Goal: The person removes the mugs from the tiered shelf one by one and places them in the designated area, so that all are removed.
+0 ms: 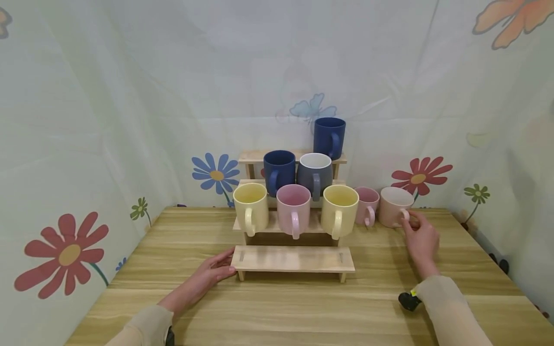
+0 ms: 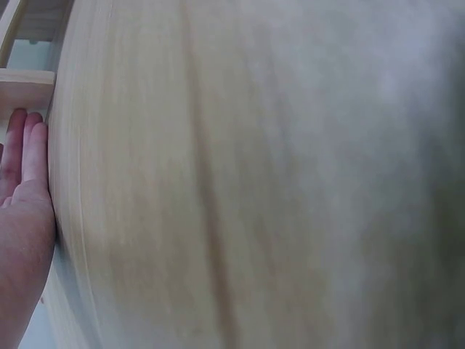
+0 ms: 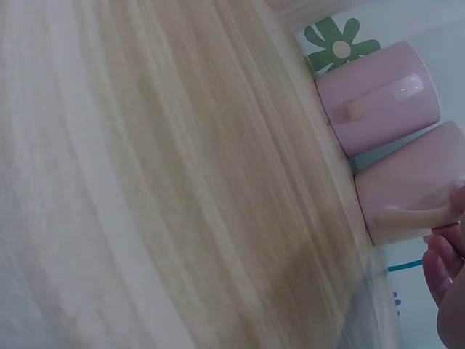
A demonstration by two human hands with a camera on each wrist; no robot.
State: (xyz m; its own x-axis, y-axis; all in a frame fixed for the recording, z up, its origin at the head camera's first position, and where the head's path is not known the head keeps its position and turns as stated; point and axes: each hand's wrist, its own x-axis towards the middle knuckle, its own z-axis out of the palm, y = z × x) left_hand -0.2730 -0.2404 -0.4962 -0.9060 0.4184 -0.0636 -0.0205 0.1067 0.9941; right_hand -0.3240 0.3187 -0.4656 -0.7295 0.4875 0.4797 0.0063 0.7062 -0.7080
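1. Nearest the camera: the beige right sleeve [image 1: 454, 315], with a black wrist-worn device [image 1: 408, 302] on the near side of the right fingers. Caution: a low sweep could drag either across the tabletop [image 1: 281, 312].

2. Right hand [image 1: 423, 240]: thumb and fingertips pinch the handle of the pale pink mug [image 1: 393, 205]. The mug stands upright on the tabletop, just left of these fingers. Caution: this off-centre hold may let the mug tilt or slip if raised quickly.

3. Small pink mug [image 1: 365, 198]: left of the right fingers, just beside the pale pink mug. Caution: a direct leftward pull could knock the two together.

4. Left hand [image 1: 207, 275]: fingers extended against the left end of the lowest shelf [image 1: 292, 258], holding no mug. Caution: a sideways push could shift the wooden rack [image 1: 274, 156].

5. Above and right of the left fingers: two yellow mugs [image 1: 252, 202] and a rose-pink mug [image 1: 293, 202], handles forward. Caution: a mug carried past too closely could snag a handle.

6. Highest above the left fingers: the top navy mug [image 1: 324, 139], near its shelf's right end. Caution: a jolt to the rack could topple it.
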